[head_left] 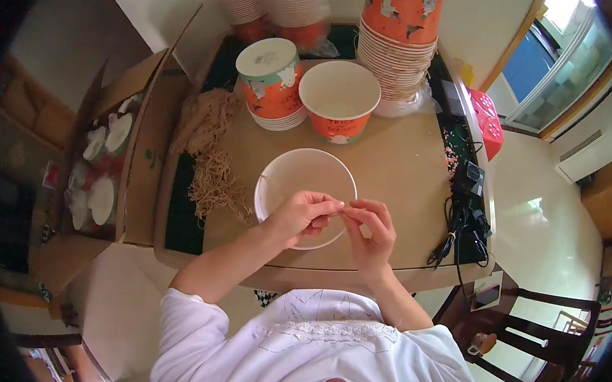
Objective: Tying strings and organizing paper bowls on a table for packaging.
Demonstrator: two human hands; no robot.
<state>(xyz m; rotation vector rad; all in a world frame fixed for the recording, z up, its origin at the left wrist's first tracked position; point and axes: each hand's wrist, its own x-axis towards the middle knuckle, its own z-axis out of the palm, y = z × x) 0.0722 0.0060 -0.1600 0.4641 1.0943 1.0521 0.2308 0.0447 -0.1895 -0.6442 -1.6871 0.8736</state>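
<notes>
A white paper bucket (pixel 286 165) sits open side up near the table's front edge. Over its right rim my left hand (pixel 303 218) and my right hand (pixel 370 231) meet, fingertips pinched almost together. Whatever lies between the fingertips is too small to make out. A thin tan strand (pixel 267 180) shows at the bucket's left rim. To the left lies a loose heap of tan twine (pixel 216 181), beside a larger bundle of twine (pixel 208 122). Behind the bucket stand an open orange printed bucket (pixel 341 94) and a short upside-down stack of orange-and-green buckets (pixel 271 82).
Tall bucket stacks (pixel 399 48) rise at the table's back. An open cardboard box (pixel 149 152) with white-lidded things stands left. Black cables and an adapter (pixel 468 181) lie along the right edge, near a red box (pixel 487 122). A dark wooden chair (pixel 523 327) holds a phone (pixel 487 296).
</notes>
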